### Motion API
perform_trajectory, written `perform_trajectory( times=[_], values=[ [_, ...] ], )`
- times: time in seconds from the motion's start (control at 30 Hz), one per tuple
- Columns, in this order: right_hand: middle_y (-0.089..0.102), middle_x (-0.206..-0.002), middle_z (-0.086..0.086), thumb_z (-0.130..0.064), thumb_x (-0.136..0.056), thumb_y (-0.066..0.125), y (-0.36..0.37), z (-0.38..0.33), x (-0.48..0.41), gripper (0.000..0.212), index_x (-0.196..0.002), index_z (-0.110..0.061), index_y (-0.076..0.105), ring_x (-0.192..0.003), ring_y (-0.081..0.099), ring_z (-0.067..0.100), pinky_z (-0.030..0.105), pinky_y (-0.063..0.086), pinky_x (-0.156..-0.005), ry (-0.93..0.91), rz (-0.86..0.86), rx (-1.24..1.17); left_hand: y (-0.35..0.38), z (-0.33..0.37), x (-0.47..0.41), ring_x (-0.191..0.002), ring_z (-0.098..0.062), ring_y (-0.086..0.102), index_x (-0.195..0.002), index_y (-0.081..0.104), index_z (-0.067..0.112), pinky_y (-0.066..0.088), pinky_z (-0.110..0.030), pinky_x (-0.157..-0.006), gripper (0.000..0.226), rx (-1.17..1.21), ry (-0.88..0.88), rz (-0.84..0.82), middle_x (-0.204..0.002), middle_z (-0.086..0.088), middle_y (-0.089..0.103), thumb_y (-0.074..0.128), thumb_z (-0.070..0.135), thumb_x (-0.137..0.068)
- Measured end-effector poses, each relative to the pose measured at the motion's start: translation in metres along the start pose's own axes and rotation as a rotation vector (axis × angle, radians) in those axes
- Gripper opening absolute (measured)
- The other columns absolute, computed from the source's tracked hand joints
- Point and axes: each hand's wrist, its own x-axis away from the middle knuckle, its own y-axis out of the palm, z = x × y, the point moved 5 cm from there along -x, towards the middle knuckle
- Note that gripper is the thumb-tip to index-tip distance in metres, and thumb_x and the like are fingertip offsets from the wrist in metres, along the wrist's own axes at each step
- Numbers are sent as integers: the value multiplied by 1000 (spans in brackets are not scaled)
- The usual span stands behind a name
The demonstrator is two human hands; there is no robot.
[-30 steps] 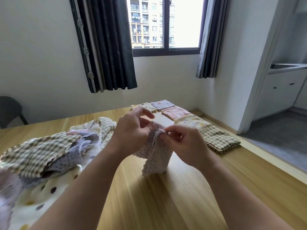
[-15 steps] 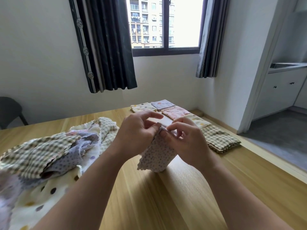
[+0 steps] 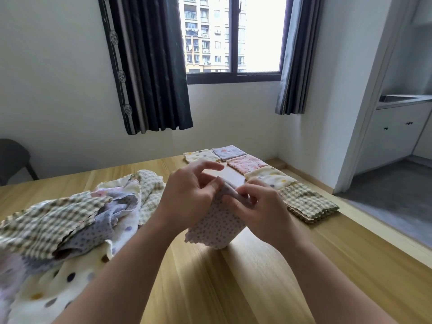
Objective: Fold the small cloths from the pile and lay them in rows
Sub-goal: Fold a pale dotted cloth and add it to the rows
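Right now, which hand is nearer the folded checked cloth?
Right. The right hand is just beside the folded checked cloth; the left hand is farther, across the dotted cloth.

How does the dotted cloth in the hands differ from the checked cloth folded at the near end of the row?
The dotted cloth is pale with small dots; the checked cloth has a green-and-beige check. The dotted cloth hangs loosely, pinched by the left hand and right hand; the checked cloth lies flat and folded on the table, untouched. Both have wavy edges.
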Motion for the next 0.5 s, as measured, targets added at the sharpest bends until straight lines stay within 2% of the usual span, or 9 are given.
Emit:
perform_trajectory(
  times=[0.1,0.23,0.3,0.43,0.5],
  values=[
    [51,-78,-9,-42,-82,79,2,9,-1,31,-63,-21,67,-74,49,6,22,38,-66,75,-71,46,-7,-3,-3,-84,6,65,-111,69,35,45,-4,-68,22,-8,-12,101,-91,13,75,66,18,-97],
    [52,-88,-8,-56,-81,74,3,15,1,26,-76,-31,75,-87,48,4,29,43,-75,155,-162,129,-15,-1,-5,-87,4,63,-114,62,37,46,-12,-67,21,-8,-16,171,-94,14,69,60,21,-101],
    [52,-94,-9,-54,-81,76,3,11,2,23,-78,-32,73,-93,47,1,25,40,-77,136,-218,143,-17,-1,-5,-86,4,62,-115,60,36,45,-10,-65,21,-18,2,189,-95,15,67,58,19,-102],
    [55,-117,-11,-42,-82,81,12,-10,9,18,-87,-25,79,-98,53,4,11,41,-77,26,-443,-28,-24,-3,-5,-82,3,63,-114,57,33,47,-10,-67,20,-87,31,274,-93,20,64,55,16,-103],
    [54,-124,-15,-37,-83,82,16,-18,12,11,-90,-30,80,-92,54,2,16,44,-74,41,-546,-140,-28,-7,-5,-83,4,62,-114,56,31,46,-10,-70,21,-116,25,299,-93,21,62,54,15,-103]
  ],
)
